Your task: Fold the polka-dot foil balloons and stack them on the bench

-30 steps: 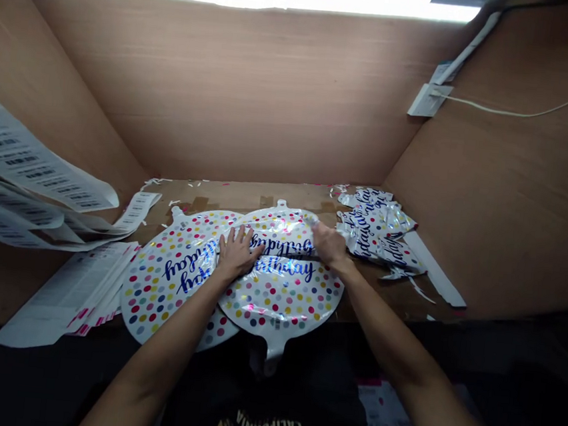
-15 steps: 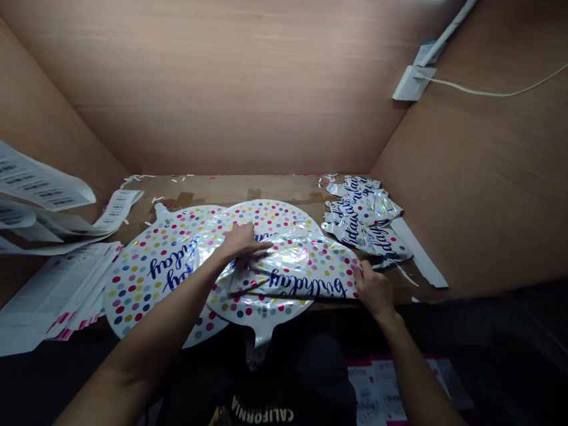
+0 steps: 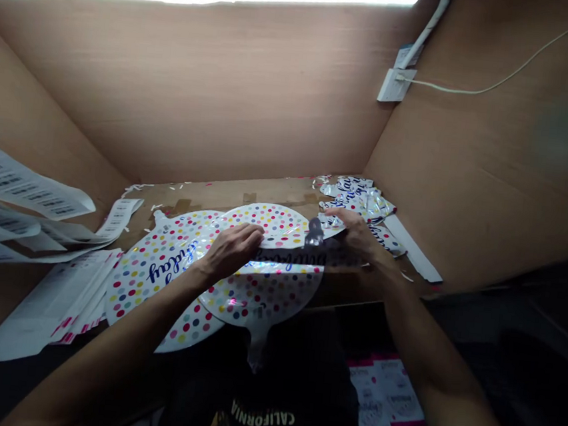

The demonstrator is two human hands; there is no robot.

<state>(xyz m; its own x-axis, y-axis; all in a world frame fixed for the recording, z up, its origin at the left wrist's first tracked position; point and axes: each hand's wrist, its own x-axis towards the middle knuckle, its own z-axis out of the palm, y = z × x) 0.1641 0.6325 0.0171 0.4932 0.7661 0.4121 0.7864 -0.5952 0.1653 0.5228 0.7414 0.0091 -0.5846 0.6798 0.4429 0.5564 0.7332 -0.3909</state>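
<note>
A round white foil balloon (image 3: 260, 304) with coloured polka dots lies on the table, its lower part folded over and its neck tail hanging toward me. My left hand (image 3: 233, 251) rests flat on this fold, nearest the balloon's left side. My right hand (image 3: 357, 237) grips the fold's right end, close to a small clear foil tab (image 3: 315, 233). A second dotted balloon (image 3: 157, 281) lies partly beneath the first, and part of its lettering is hidden by my left forearm.
Crumpled printed foil balloons (image 3: 355, 203) are heaped at the table's back right beside a white strip (image 3: 411, 249). Barcode label sheets (image 3: 14, 194) curl at the left above a paper stack (image 3: 55, 298). Wooden walls (image 3: 186, 83) surround the table (image 3: 235, 195). Pink-and-white printed cards (image 3: 386, 404) lie below its front edge.
My right hand has moved from the balloon's lower right edge up and left, carrying the foil fold across. The printed lettering now lies folded over, and the view has shifted slightly.
</note>
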